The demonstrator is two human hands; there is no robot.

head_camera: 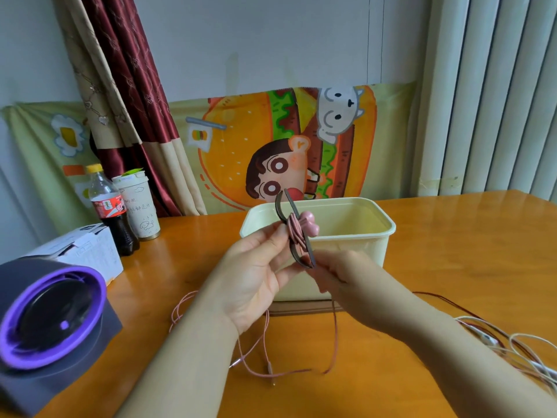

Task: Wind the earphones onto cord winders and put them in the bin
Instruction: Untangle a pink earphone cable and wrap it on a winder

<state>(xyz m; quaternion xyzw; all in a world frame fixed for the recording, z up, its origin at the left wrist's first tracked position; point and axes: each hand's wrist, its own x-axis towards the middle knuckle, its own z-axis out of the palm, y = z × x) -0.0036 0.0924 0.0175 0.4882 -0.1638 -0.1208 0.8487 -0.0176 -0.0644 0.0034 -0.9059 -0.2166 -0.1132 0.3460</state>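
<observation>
Orange wooden table, cartoon wall cloth behind; cream bin at centre.
Near it, left hand pinches cord winder; right hand grips pink earphone cord.

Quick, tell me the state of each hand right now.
Left hand: gripping the cord winder.
Right hand: pinching the pink earphone cord by the winder's lower end.

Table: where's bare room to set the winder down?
Bare wood between bottle and bin, and right of the bin up to the far edge. Crowded: pink cord in front of the bin, cord tangle near right, box left.
</observation>
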